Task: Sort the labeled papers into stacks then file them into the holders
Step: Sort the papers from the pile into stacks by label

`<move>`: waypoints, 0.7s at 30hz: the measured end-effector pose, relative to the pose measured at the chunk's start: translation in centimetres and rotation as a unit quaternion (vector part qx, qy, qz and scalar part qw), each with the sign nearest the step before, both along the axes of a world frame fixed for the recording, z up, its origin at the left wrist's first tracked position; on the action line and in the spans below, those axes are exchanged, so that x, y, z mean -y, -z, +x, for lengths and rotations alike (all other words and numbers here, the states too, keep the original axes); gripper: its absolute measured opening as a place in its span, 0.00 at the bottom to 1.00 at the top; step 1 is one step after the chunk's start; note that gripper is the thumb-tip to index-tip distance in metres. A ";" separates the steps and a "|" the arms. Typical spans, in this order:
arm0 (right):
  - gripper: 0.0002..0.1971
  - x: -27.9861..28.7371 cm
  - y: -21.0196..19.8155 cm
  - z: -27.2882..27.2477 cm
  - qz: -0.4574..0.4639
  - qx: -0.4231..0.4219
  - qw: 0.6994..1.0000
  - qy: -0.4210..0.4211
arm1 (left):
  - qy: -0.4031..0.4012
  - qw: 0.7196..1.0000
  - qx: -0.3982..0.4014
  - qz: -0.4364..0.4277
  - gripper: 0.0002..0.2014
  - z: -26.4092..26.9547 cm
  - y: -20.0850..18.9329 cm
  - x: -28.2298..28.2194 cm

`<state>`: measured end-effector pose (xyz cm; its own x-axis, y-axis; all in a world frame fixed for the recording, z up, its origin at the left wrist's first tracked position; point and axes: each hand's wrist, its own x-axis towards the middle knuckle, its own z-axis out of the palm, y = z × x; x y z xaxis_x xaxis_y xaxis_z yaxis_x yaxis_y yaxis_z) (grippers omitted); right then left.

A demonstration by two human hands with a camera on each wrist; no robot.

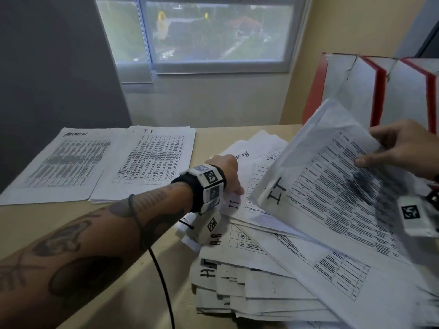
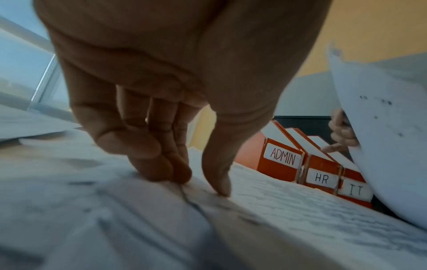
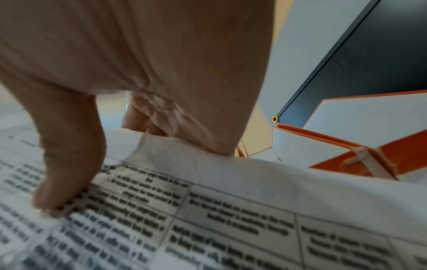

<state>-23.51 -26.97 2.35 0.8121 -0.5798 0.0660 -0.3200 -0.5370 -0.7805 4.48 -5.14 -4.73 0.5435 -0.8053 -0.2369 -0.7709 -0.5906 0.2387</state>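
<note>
Fingers of right hand point(image 1: 401, 148) pinch lifted IT sheet point(image 1: 332, 186); left hand point(image 2: 166, 127) fingertips, prob. straight, pin loose pile point(image 1: 261, 269) steady.

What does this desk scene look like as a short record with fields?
Right hand: holds a lifted IT sheet
Left hand: fingertips press the unsorted pile
Sorted stacks: ADMIN stack beside IT stack, flat near the window
Holders: orange, labeled ADMIN, HR, IT
HR stack: none started
</note>
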 end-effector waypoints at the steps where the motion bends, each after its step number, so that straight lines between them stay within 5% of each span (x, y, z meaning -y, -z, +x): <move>1: 0.33 -0.2 0.0 0.2 -0.005 -0.001 1.000 -0.006 | -0.005 1.000 0.002 -0.003 0.25 -0.1 0.0 0.0; 4: 0.32 -0.3 0.3 0.8 -0.006 -0.007 1.000 -0.022 | 0.010 0.999 0.033 0.002 0.27 -0.6 -0.1 -0.3; 9: 0.47 -0.1 0.8 1.2 0.003 -0.002 0.999 -0.038 | 0.015 1.000 0.012 0.025 0.23 -1.0 0.0 -0.2; 17: 0.24 0.0 0.8 1.4 -0.020 -0.004 0.999 -0.038 | -0.076 0.991 -0.096 -0.049 0.26 0.5 0.5 0.0; 21: 0.41 -0.1 0.6 1.0 -0.009 -0.016 0.999 -0.028 | -0.042 0.994 -0.069 -0.078 0.16 1.2 -0.1 -0.5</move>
